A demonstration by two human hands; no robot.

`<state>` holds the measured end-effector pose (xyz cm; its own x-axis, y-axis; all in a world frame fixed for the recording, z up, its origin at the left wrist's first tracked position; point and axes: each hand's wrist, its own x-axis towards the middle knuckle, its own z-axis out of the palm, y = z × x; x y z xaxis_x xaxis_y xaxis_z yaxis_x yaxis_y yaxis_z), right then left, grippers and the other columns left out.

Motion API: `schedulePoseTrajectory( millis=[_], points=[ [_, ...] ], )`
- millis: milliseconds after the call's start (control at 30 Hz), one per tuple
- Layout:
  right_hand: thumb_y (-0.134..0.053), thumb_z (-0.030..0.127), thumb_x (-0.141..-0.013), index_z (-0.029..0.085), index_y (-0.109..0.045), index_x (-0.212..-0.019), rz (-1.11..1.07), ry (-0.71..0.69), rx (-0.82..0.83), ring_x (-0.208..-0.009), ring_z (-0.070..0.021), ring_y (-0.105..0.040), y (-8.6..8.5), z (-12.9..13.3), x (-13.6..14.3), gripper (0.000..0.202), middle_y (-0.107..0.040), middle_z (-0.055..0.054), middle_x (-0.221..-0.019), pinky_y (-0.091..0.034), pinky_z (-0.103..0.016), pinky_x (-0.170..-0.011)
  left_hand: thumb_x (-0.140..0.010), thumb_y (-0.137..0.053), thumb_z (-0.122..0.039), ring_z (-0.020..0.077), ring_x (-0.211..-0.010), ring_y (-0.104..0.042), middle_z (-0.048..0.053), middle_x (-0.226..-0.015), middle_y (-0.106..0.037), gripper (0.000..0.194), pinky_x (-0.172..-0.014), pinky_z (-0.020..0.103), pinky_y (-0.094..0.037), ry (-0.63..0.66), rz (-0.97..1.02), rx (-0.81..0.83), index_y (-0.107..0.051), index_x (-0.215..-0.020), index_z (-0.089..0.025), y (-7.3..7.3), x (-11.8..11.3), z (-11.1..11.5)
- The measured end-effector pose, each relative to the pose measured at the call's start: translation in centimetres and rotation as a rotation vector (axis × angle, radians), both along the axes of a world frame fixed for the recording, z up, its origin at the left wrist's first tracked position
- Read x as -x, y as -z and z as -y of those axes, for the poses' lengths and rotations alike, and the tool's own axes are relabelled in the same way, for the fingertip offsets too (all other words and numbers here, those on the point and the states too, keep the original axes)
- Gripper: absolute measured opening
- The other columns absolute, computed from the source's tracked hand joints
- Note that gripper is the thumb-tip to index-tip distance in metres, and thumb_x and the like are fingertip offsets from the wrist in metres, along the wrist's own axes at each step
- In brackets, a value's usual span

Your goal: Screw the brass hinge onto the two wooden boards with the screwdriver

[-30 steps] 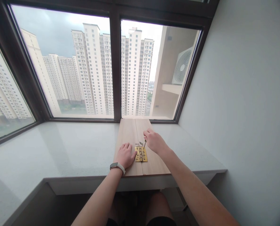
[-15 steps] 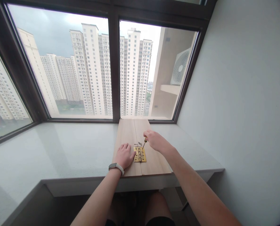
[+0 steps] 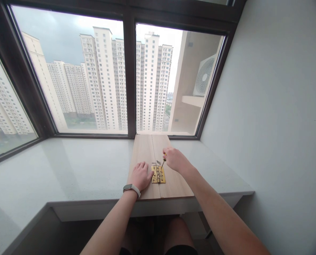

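Our right grip [image 3: 175, 159] clasps the driver [image 3: 163, 162], tilted at the hinge [image 3: 158, 174] across two boards [image 3: 143, 150], and that slant could send it skidding towards our left grip [image 3: 141, 176], spread flat!

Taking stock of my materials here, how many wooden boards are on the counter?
2. The left board lies partly under the left hand; the right board lies alongside it, with the hinge spanning their seam. Any stacked underneath would be hidden.

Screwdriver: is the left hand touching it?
Apart: the head view shows part of the golden butt hinge between the left hand and the screwdriver.
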<state>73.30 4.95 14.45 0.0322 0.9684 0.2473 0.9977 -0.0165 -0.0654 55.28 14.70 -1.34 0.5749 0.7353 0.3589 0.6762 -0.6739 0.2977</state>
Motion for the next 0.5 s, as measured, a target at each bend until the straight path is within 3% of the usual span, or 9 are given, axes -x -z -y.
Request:
schedulePoseTrajectory(
  millis=[167, 500],
  points=[
    [-0.051, 0.020, -0.105, 0.020, -0.063, -0.110, 0.068, 0.083, -0.015, -0.086, -0.0201, -0.067, 0.3, 0.1, 0.9, 0.014, -0.068, -0.010, -0.106, -0.040, -0.029, -0.073, -0.102, -0.040, -0.062, 0.0335, -0.141, -0.043, 0.015, -0.152, -0.054, 0.058, -0.118, 0.048, -0.032, -0.009, -0.007, 0.010, -0.061, -0.137, -0.021, 0.0, -0.1, 0.1],
    [-0.053, 0.021, -0.106, 0.021, -0.066, -0.099, 0.065, -0.069, -0.028, -0.085, -0.0146, -0.066, 0.3, 0.0, -0.4, 0.014, -0.067, -0.004, -0.109, -0.041, -0.025, -0.075, -0.102, -0.040, -0.063, 0.0338, -0.141, -0.044, 0.015, -0.151, -0.054, 0.059, -0.117, 0.047, -0.034, 0.002, 0.013, -0.011, -0.062, -0.135, -0.020, 0.2, 0.1, -0.1]
  ],
)
